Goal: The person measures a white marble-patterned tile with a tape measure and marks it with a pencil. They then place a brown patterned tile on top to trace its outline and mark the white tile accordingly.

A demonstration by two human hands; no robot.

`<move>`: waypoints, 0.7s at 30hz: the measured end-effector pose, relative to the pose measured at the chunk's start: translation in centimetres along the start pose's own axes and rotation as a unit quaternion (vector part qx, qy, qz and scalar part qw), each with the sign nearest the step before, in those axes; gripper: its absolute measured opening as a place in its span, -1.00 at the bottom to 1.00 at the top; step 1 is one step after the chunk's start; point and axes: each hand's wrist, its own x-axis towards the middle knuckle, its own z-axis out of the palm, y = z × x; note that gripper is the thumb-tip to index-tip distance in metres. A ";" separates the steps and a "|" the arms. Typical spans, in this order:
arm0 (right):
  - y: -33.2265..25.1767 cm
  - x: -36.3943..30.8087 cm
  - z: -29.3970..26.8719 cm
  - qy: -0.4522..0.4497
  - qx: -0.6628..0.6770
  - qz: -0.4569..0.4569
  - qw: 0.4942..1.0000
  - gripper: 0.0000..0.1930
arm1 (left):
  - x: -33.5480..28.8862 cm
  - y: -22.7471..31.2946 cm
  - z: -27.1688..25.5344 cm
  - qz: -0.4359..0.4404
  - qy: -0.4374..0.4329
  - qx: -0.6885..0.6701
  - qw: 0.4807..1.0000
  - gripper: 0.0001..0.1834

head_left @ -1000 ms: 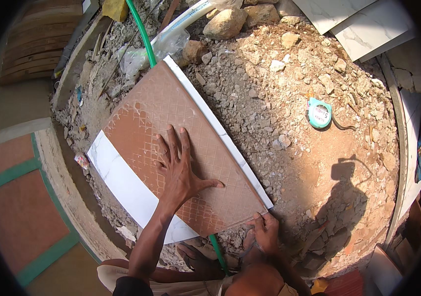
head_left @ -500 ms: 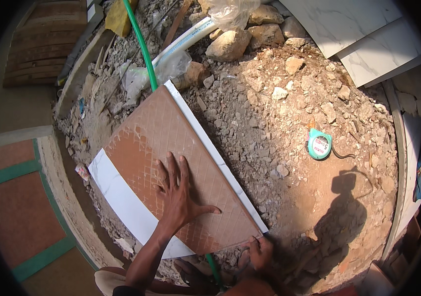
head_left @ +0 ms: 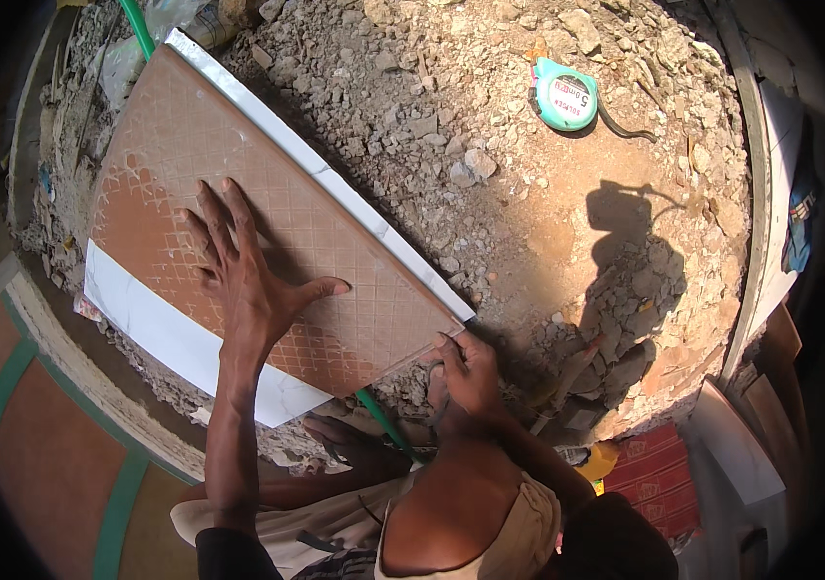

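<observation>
The brown tile (head_left: pixel 325 232) is lying in front of the person, left of centre, its gridded face turned upward and its long axis running from upper left to lower right. One broad white strip (head_left: pixel 176 324) is showing along its lower-left side and one narrow white strip (head_left: pixel 321 172) along its upper-right side; whether both belong to a single piece cannot be told.

The left hand (head_left: pixel 253 290) is resting palm down on the middle of the tile, fully open, fingers fanning toward the far end and thumb pointing right; it is gripping nothing. The right hand (head_left: pixel 471 377) is sitting nearer the lower-right corner, so that the tile is extending up and leftward from it. Its fingers are curling in, thumb and forefinger meeting at the edge; whether they are pinching the tile or some small object cannot be told.

Two lengths of green hose (head_left: pixel 137 24) are showing, one past the far corner, one past the near edge. One turquoise tape measure (head_left: pixel 567 95), with one dark strap (head_left: pixel 625 128), is lying on the rubble (head_left: pixel 509 232), well apart from both hands. One shadow (head_left: pixel 630 261) is falling below it. One bare knee (head_left: pixel 446 517) is showing nearest the viewer.
</observation>
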 end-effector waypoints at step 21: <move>-4.5 -1.4 -2.1 0.026 -0.176 -0.077 0.981 -0.78 | -1.6 1.6 -0.1 0.008 -0.082 -0.049 0.995 0.84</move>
